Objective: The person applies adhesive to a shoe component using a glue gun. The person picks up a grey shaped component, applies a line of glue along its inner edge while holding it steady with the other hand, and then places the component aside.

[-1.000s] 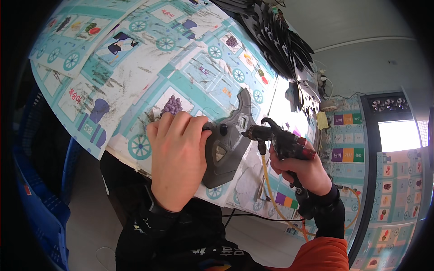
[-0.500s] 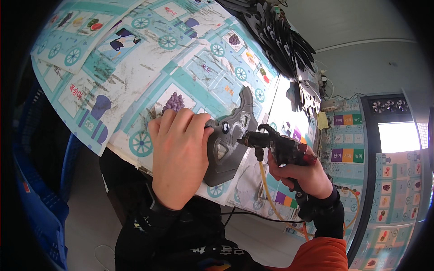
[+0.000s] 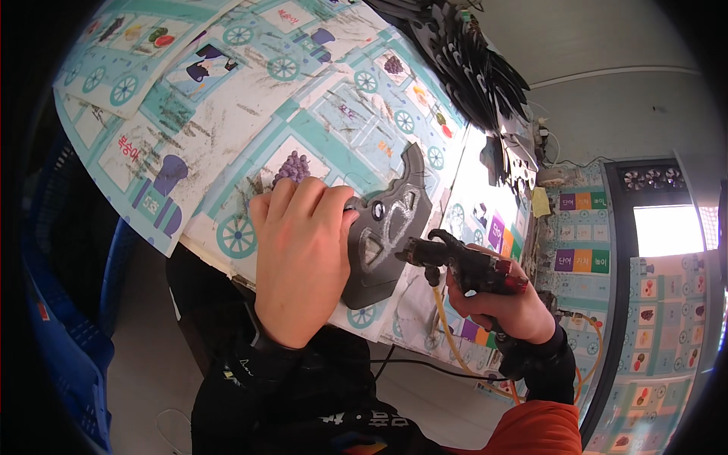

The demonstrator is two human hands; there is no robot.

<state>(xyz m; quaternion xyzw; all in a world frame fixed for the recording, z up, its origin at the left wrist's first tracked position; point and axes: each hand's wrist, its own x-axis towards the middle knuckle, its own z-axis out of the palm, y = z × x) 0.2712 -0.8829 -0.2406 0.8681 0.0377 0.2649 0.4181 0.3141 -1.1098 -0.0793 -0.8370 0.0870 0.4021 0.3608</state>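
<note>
My left hand is closed on the left edge of a dark grey flat cut-out piece, thumb against its edge, fingertips partly hidden. The piece has a curved arm pointing away, a few cut openings and a round hole. A pale, glossy streak runs over its middle. My right hand grips a black spray gun with a red rear part. The gun's nozzle points left, just beside the piece's right edge. From its underside hangs a yellowish hose.
Printed sheets with dark smears cover the table. A heap of dark grey cut pieces lies along the far edge. Blue plastic crates stand at the left. A black cable crosses below the table edge. Matching sheets hang at right.
The spray gun in my right hand has shifted slightly down and toward me. The glossy streak on the grey piece shows more plainly. My left hand has stayed nearly still.
</note>
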